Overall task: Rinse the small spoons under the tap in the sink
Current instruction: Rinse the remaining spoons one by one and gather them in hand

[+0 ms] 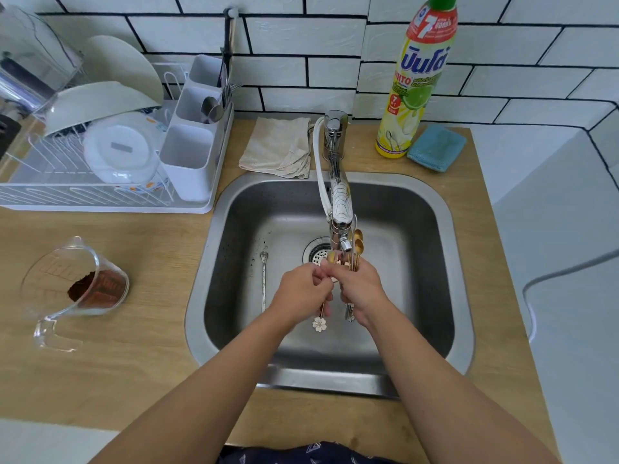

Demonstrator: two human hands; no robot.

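Left hand (303, 286): seen at the centre of the frame over the sink, fingers curled; a single gold spoon with a white flower end (320, 324) is pinched in it, the flower hanging below the hand.
Right hand (360, 288): just beside the left hand, touching it at the fingertips; a bundle of small gold spoons (356, 244) is gripped in its curled fingers, bowls pointing up beside the spout, handle ends showing below the palm.
Tap (338, 182): a chrome spout reaching from the upper centre down over the sink; its nozzle sits just above the hands. Whether water is running cannot be told.
Sink (435, 262): a steel basin in the middle of the frame, set into the wooden bench (134, 329).
Loose spoon (264, 279): one silver spoon is lying on the sink floor, left of the hands.
Left of frame: a clear measuring jug (77, 289) holding brown powder is seen on the bench.
Upper left: a white dish rack (100, 195) with plates and a cutlery holder.
Upper centre: a beige cloth (278, 145) is folded behind the sink.
Upper right: a yellow dish-soap bottle (415, 95), with a blue cloth (437, 147) just beside it.
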